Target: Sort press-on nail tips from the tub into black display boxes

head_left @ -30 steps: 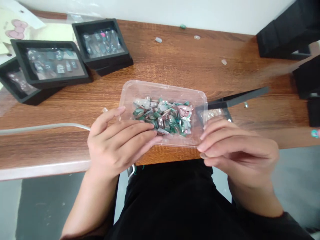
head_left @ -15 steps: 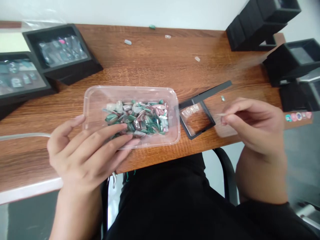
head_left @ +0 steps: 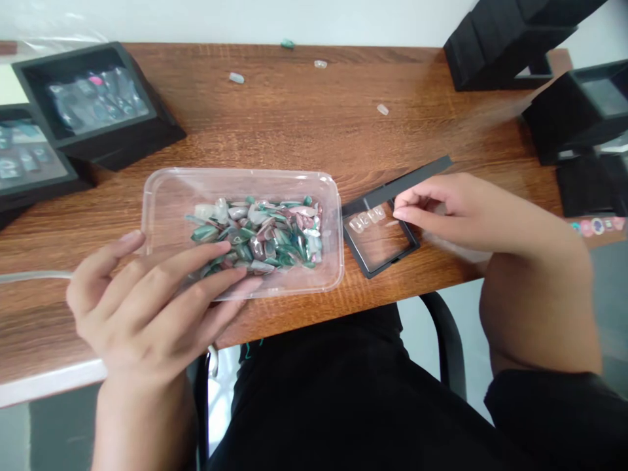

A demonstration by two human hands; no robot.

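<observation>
My left hand lies over the near left corner of a clear plastic tub, its fingers spread and two fingertips over the contents. Inside the tub is a heap of press-on nails, green, grey, pinkish and clear. Right of it sits a black-rimmed display case with a clear window, bearing a short row of clear nails. My right hand pinches one pale press-on nail above the case, just right of that row.
Loose nails lie scattered toward the back of the wooden table. Black boxes of nails stand on the left, with a white cable nearer. Black cases are stacked at the back right. A chair armrest is below the table edge.
My right hand has moved left with the pinched nail, from beside the display case to over it. My left hand stays at the tub; the view has shifted slightly.
</observation>
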